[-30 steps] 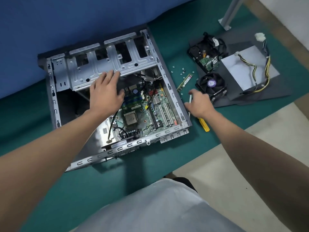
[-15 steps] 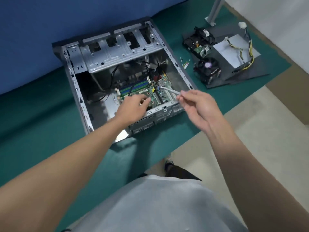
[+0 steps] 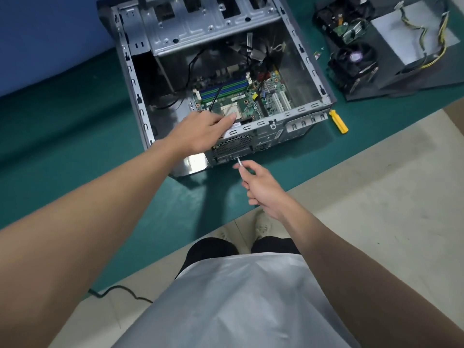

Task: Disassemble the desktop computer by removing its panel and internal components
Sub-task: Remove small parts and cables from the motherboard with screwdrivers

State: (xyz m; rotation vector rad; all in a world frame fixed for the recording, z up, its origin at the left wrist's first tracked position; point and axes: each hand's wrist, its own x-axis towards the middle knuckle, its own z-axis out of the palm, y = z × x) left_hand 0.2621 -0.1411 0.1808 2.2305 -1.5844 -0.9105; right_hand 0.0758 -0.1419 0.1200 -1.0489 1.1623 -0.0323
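The right hand [image 3: 261, 184], pinching a thin metal driver [image 3: 240, 163], has dropped from above the open computer case [image 3: 297, 71] on the green desk [image 3: 62, 146] to its back panel, probably for a screw, while the left hand [image 3: 200, 133] now steadies the rear rim, its grip unclear.

Blue wall [image 3: 45, 33], green mat [image 3: 62, 146], beige floor [image 3: 376, 197]

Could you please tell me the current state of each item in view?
computer case: on its side, panel off
motherboard: inside the case, cooler off
left hand: holds the case's rear rim
right hand: pinches the metal bit
metal bit: tip at the rear panel
yellow handle: loose on the green mat
cooler fan: removed, on the dark pad
power supply: removed, on the pad
hard drive: removed, on the pad
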